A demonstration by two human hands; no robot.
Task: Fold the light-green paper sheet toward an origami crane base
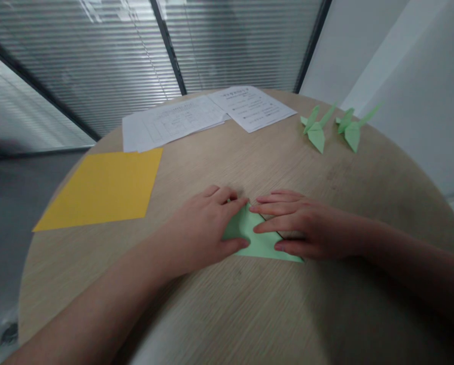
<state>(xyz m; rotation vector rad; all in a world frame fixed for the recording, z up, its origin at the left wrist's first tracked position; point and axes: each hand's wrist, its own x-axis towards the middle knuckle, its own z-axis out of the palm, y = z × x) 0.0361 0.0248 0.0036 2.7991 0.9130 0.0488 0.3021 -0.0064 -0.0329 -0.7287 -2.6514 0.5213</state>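
Note:
A light green sheet of paper [263, 246], folded into a triangle, lies flat on the table between my hands. Its tip points away from me and its long edge faces me. My left hand [212, 228] rests over the left part, thumb and index finger apart on the paper, covering that corner. My right hand [295, 220] lies along the right slanting edge with its fingers stretched out and touching the paper. Neither hand is closed round anything.
Yellow paper [109, 190] lies at the left of the round wooden table [227, 319]. White printed sheets [181, 120] overlap at the back. Two folded green paper cranes [315, 131] stand at the back right. Glass panels with blinds [242, 45] rise behind the table.

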